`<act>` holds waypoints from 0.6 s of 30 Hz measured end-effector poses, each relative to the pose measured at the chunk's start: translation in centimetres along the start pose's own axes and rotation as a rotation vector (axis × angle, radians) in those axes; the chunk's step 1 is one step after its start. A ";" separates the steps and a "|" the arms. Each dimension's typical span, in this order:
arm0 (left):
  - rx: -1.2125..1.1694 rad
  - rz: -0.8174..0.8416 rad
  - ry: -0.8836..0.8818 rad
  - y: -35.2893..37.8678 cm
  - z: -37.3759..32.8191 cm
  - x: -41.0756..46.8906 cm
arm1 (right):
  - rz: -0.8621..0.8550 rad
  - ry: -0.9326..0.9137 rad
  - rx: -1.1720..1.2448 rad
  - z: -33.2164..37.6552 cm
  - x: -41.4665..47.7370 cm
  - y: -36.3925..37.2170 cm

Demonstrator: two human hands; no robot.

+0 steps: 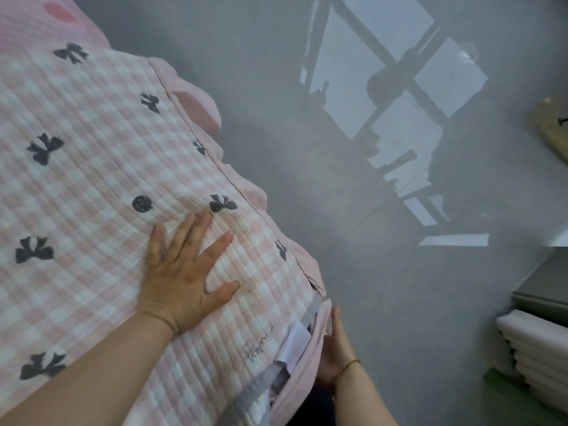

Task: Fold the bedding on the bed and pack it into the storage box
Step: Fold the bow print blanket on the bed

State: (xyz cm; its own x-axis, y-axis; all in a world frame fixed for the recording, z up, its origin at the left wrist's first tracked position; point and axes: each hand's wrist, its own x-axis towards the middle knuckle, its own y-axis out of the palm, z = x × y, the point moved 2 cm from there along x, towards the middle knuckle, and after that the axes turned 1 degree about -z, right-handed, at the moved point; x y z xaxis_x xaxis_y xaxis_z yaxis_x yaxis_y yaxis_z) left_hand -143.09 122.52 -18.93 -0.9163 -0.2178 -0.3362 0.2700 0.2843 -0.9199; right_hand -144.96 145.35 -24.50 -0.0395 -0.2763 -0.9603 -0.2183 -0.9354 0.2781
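Note:
A pink-and-white checked quilt (101,167) with dark bow prints fills the left half of the view, its pink ruffled edge running down toward the lower middle. My left hand (184,269) lies flat on top of it, fingers spread and pressing the fabric. My right hand (335,352) is against the quilt's pink side edge at the lower middle, fingers straight and pointing up; part of the palm is hidden behind the fabric. White and grey layers (276,364) show inside the fold near that edge. No storage box is clearly visible.
Grey floor (368,272) with a bright window reflection takes up the right side. A stack of white folded items (534,352) beside a grey unit (544,290) stands at the right edge. A tan object (553,130) lies at the upper right.

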 end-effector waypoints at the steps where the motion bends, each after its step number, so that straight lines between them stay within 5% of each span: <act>1: 0.007 0.015 -0.008 -0.2 -0.2 0.0 | 0.031 0.015 0.053 0.7 0.0 0.0; 6: 0.132 0.086 0.010 -0.6 -0.9 -0.4 | 0.102 -0.200 0.041 6.2 -1.7 1.8; 12: 0.138 -0.002 -0.132 -1.9 -2.6 -1.6 | 0.177 -0.296 -0.296 7.6 -5.3 2.3; 18: -0.039 0.135 -0.441 -1.3 -6.0 -6.6 | -0.078 -0.430 -0.471 7.0 -7.4 2.6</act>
State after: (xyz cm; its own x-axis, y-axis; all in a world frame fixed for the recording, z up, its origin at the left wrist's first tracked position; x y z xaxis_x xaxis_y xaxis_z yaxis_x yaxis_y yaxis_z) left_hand -139.15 129.17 -14.27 -0.6576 -0.5506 -0.5143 0.3592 0.3709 -0.8564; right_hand -152.05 146.49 -16.81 -0.4496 -0.1816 -0.8746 0.2115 -0.9729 0.0933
